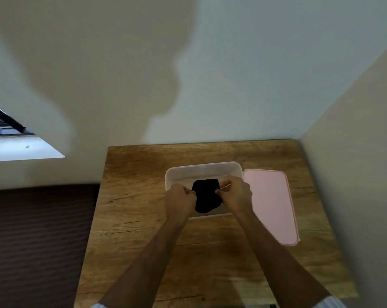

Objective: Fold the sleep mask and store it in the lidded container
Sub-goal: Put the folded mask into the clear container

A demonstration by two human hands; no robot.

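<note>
Black fabric sleep mask point(207, 195), folded, pinched in both my grips, left hand point(180, 200) and right hand point(234, 192), over the clear plastic container point(201, 168); I'd lower flat, pink lid point(270, 203) waiting on tabletop point(132, 218).

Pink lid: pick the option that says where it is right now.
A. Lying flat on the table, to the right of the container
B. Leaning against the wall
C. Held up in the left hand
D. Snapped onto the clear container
A. The pink lid lies flat on the wooden table just right of the open clear container, while both hands hold the black sleep mask over the container.
</note>
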